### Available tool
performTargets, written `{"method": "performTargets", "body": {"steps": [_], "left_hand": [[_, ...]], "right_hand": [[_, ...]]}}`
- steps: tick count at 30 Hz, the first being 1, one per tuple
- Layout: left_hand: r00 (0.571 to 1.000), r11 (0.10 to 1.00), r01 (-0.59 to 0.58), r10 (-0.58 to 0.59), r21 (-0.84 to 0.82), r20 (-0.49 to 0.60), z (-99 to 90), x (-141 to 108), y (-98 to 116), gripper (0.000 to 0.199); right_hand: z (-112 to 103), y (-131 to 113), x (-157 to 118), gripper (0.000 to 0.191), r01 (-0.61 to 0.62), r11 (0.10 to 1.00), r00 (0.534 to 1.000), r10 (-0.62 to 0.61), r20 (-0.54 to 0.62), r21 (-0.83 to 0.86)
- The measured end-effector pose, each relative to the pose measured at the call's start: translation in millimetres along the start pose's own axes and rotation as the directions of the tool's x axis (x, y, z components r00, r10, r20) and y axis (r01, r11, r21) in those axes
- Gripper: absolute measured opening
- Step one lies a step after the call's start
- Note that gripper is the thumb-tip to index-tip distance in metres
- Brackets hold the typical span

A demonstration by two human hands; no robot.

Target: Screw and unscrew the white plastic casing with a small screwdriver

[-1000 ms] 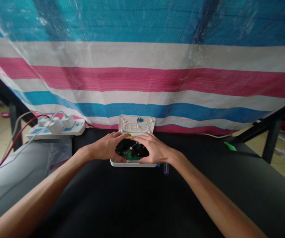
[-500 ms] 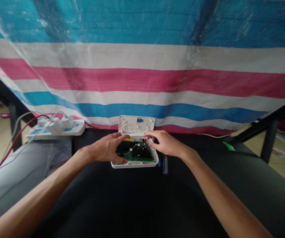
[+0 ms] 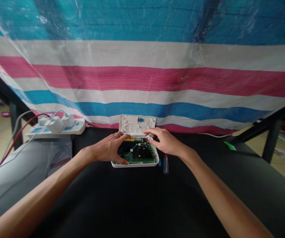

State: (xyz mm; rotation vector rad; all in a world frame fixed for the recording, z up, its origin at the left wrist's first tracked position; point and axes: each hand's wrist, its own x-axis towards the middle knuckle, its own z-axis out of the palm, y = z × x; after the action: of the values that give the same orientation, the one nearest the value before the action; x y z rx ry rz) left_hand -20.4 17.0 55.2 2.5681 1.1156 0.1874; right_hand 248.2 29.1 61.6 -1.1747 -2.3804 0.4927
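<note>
A white plastic housing [image 3: 134, 165] lies on the black table with a green circuit board [image 3: 142, 160] inside. Thin white cables cross the board, and a yellow part [image 3: 129, 139] shows at its back edge. Behind it a white cover [image 3: 132, 124] with a small blue part leans upright. My left hand [image 3: 111, 148] spans the housing's left end, thumb and fingers apart. At the back right corner, my right hand [image 3: 164, 141] has thumb and fingertips close together over the board's edge; whatever they hold, if anything, is too small to name.
A screwdriver [image 3: 165, 164] and a small blue item [image 3: 159, 162] lie right of the housing. At the left is a power strip [image 3: 79, 127] with plugs and cables, beside a plastic bag [image 3: 60, 153]. A green packet [image 3: 230, 145] lies right. A striped sheet [image 3: 142, 79] hangs behind.
The circuit board now sits slightly straighter in the housing. My right thumb and fingers have shifted a little at the back right corner. My left hand stays nearly in place.
</note>
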Motion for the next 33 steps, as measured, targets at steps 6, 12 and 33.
{"method": "performTargets", "body": {"steps": [6, 12, 33], "left_hand": [[0.999, 1.000, -0.015, 0.015, -0.025, -0.033, 0.0, -0.3, 1.7, 0.082], [0.999, 0.999, -0.024, 0.023, -0.040, -0.026, -0.6, -0.4, 2.4, 0.077], [1.000, 1.000, -0.007, 0.007, -0.025, -0.022, -1.1, -2.6, 7.1, 0.075]], "right_hand": [[17.7, -8.9, 1.2, 0.071, 0.066, 0.997, 0.977, -0.075, 0.201, 0.050], [23.6, -8.2, 2.1, 0.074, 0.062, 0.996, 0.964, -0.075, 0.255, 0.059], [22.4, 0.6, 2.3, 0.072, 0.076, 0.996, 0.970, -0.085, 0.228, 0.048]]}}
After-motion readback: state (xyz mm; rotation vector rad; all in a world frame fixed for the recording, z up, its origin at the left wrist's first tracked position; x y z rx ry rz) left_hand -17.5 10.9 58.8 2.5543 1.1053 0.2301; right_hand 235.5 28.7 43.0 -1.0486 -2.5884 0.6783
